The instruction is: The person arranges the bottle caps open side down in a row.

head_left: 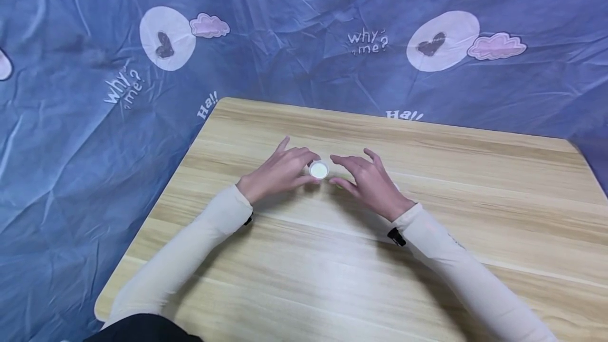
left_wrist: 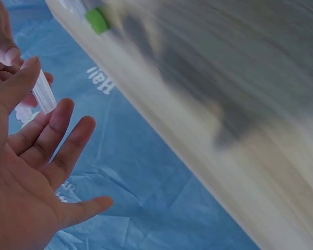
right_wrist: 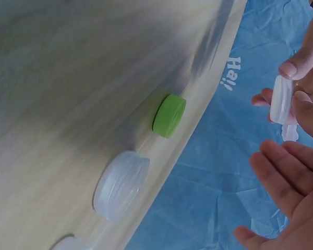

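Translucent white plastic, a small round lid (head_left: 319, 170) is above the surface (head_left: 304, 278), pinched at its rim between thumb and finger of the left grip (head_left: 283, 170). The right grip (head_left: 368, 179) holds nothing, thumb and fingers parted just beside the lid. With so little contact, the lid could tilt or slip if the pinch slackens or the right fingers knock it; dropped, it could roll away. A green cap (right_wrist: 169, 115) and a clear round container (right_wrist: 121, 185) rest on the surface near the right grip, so a careless sweep or a lowered wrist could push them out of place.
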`<state>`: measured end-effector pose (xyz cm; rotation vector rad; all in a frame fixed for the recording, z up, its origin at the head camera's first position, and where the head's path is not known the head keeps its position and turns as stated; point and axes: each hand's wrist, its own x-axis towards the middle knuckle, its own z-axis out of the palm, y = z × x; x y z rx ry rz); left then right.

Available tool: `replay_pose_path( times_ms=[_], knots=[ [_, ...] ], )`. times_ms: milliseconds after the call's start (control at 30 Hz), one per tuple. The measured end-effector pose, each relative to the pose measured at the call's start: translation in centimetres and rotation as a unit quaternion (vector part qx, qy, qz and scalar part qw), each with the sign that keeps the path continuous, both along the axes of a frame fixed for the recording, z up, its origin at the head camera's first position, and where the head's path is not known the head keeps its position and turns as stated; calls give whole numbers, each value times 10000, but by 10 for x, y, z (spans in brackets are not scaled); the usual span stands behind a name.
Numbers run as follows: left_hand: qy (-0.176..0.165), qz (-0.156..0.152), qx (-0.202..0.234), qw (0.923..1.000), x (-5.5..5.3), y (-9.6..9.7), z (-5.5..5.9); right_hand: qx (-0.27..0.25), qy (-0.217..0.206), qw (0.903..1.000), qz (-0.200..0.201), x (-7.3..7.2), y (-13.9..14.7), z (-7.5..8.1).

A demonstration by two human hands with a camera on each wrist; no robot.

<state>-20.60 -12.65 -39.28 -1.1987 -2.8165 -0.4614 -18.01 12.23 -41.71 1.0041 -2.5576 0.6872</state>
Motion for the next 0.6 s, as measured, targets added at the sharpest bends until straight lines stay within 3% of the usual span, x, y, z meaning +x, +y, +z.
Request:
replay_pose_path(
  times_ms=[267, 600],
  knots=[
    [-144, -100, 189, 9997, 5, 6, 7, -466, -58, 9987, 203, -1, -3, -4],
    [-290, -290, 440, 9982, 8, 6, 4, -1011, -147, 9931, 572, -3, -5, -9]
  ],
)
